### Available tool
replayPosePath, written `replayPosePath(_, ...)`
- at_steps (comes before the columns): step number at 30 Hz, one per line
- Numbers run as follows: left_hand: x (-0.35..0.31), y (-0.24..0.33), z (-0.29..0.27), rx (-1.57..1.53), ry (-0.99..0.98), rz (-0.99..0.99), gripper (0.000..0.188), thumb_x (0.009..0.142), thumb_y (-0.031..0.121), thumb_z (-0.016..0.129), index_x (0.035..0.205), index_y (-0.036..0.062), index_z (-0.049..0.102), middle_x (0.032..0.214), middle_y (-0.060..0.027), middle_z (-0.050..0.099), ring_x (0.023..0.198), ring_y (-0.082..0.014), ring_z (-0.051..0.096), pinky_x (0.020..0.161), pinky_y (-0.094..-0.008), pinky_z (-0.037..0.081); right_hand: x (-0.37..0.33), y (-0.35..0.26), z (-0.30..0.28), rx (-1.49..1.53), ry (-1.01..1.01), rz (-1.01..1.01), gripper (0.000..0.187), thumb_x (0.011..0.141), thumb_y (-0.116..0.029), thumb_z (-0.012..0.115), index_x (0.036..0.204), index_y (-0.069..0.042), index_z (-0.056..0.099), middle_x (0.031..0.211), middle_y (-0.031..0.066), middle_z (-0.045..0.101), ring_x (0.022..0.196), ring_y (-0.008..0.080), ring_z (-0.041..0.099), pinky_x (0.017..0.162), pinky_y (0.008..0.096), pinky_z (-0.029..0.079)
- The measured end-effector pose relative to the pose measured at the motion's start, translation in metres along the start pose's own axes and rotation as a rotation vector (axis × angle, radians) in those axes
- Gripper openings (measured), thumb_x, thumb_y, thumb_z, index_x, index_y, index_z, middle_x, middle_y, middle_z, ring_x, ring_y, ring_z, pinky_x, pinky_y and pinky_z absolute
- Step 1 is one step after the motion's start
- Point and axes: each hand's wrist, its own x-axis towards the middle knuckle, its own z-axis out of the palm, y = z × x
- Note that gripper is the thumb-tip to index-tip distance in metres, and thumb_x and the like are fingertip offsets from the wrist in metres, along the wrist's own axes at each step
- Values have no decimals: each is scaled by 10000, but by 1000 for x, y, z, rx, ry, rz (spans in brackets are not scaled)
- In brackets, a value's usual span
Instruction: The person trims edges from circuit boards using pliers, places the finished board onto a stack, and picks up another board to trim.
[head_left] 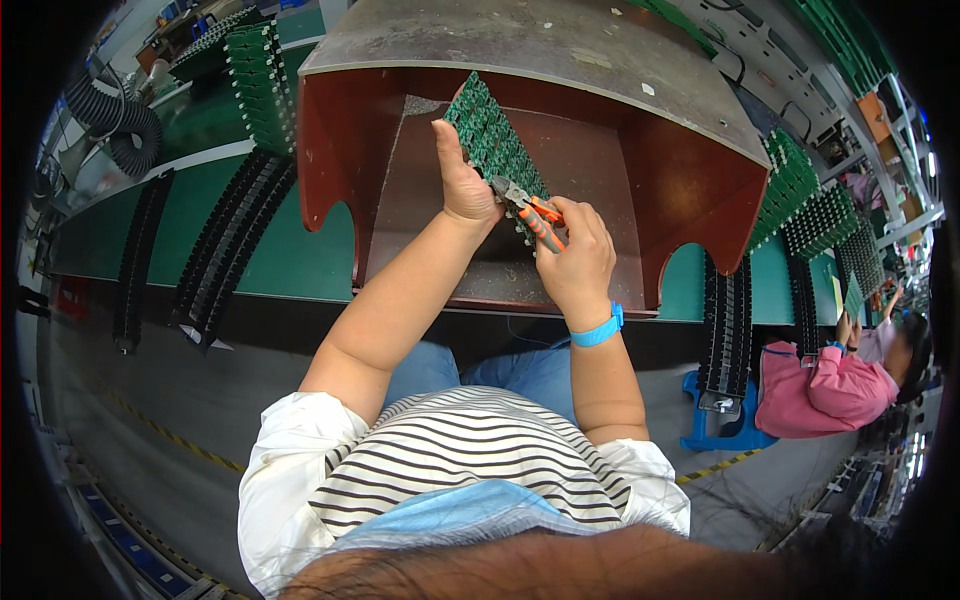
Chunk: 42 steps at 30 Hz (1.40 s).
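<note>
My left hand (pixel 465 184) holds a green circuit board panel (pixel 490 135) up at a slant, thumb raised along its near side; the fingers behind the panel are hidden. In my right hand (pixel 583 250) is a pair of cutting pliers (pixel 541 222) with orange and grey handles. The pliers' metal jaws meet the panel's lower edge beside my left palm. Whether the jaws are closed on a lead is too small to tell. Both hands are in front of a dark red open-fronted box (pixel 400 240), with the panel partly inside its opening.
Green panels stand in black slotted racks (pixel 235 235) on the green bench (pixel 270 260) at left, and in another rack (pixel 728 320) at right. A blue stool (pixel 705 425) is below that rack. Further right sits a co-worker in a pink top (pixel 825 395).
</note>
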Motion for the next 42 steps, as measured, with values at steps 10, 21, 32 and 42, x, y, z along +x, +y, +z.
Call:
replayPosePath(10,1,0,0,0,34,14,715,903,769,467,1214,154,659,1093,-19,715,923,-155,686,814,-321,535,0,2,5,36,2,-9,324,710,-19,709,1027,-83,685,892,57,680,710,250,626,630,346,499)
replayPosePath(21,-1,1,-10,71,-60,-46,742,905,765,470,1323,164,595,1181,-18,669,1027,-148,631,895,-318,481,-1,1,2,64,-85,79,316,701,-16,716,1007,-88,690,865,58,679,667,243,612,605,340,491)
replayPosePath(32,0,2,-8,85,-48,-15,738,898,770,477,1298,164,608,1170,-19,674,1020,-153,638,895,-325,488,-3,2,1,29,5,38,360,690,-54,727,1039,-125,668,916,43,653,792,280,635,701,386,508)
replayPosePath(42,0,3,-9,75,-69,-32,756,913,756,466,1373,164,559,1249,-26,643,1105,-160,607,951,-335,457,-2,-3,-3,5,-26,10,347,705,-22,725,1045,-75,674,871,54,668,705,242,617,635,349,494)
